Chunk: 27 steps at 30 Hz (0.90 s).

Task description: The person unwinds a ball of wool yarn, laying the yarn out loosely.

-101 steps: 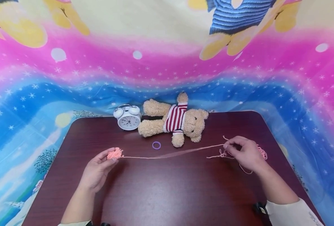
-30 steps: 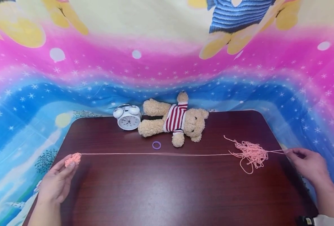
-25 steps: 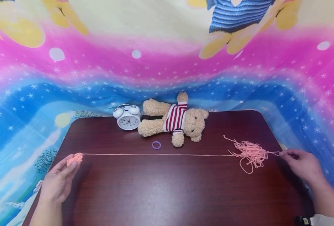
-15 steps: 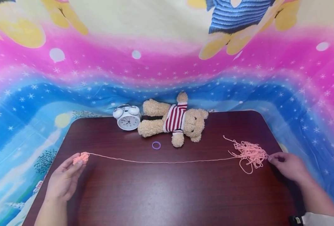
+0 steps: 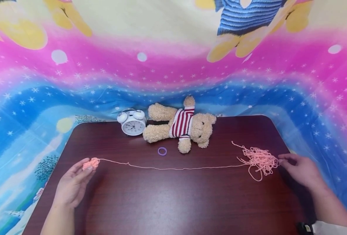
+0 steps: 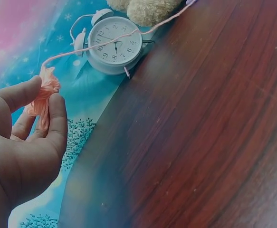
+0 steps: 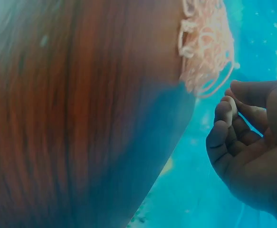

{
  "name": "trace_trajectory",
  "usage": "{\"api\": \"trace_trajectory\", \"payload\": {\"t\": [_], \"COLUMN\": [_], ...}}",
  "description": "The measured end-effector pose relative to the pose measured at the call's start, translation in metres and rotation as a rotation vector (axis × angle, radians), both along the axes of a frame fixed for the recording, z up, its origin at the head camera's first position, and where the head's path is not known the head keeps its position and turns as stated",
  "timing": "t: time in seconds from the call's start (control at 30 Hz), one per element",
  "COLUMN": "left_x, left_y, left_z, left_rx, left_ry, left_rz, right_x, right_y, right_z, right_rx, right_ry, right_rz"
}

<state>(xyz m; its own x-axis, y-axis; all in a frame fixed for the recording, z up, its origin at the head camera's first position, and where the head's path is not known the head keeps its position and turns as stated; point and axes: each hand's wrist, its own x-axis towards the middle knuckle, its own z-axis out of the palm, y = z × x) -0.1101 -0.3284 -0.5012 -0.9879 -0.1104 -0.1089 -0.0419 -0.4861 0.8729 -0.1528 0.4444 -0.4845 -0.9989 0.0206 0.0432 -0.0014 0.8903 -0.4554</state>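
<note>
In the head view my left hand (image 5: 75, 182), over the table's left side, pinches a small bundle of peach yarn (image 5: 91, 164) between thumb and fingers. In the left wrist view the bundle (image 6: 45, 92) sits at the fingertips, loose loops hanging below. One strand (image 5: 167, 169) runs from it, sagging, to a tangled yarn pile (image 5: 260, 159) on the table's right. My right hand (image 5: 302, 171) is at the pile's right edge, thumb and index tips close together beside a yarn loop; I cannot tell if they pinch it. The right wrist view shows those fingers (image 7: 243, 90) bent below the pile (image 7: 207, 47).
A white alarm clock (image 5: 133, 123) and a teddy bear (image 5: 182, 124) in a striped shirt, lying on its side, are along the table's back edge. A purple ring (image 5: 162, 151) lies in front of the bear. A printed cloth (image 5: 173, 78) hangs around the dark table (image 5: 161, 199).
The hands first spread, drawing the strand straight, then came back inward; the strand now sags. The right hand moved left to the pile's edge, and the left hand moved rightward with the bundle.
</note>
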Motion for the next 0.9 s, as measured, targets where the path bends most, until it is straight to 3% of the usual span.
{"api": "trace_trajectory", "payload": {"t": [0.37, 0.53, 0.73, 0.9], "left_x": [-0.007, -0.004, -0.007, -0.012], "left_y": [0.015, 0.024, 0.046, 0.064], "left_z": [0.008, 0.009, 0.006, 0.005], "left_rx": [-0.084, -0.137, -0.167, -0.227], "left_ry": [-0.052, -0.075, -0.04, -0.053], "left_rz": [-0.02, -0.011, -0.014, 0.009], "right_x": [-0.005, -0.014, -0.014, -0.015], "right_y": [-0.048, -0.078, -0.109, -0.129], "right_z": [0.017, 0.013, 0.009, 0.007], "right_rx": [-0.134, -0.188, -0.285, -0.267], "right_ry": [0.143, 0.141, 0.083, 0.108], "right_rz": [-0.004, 0.016, 0.016, 0.038]}}
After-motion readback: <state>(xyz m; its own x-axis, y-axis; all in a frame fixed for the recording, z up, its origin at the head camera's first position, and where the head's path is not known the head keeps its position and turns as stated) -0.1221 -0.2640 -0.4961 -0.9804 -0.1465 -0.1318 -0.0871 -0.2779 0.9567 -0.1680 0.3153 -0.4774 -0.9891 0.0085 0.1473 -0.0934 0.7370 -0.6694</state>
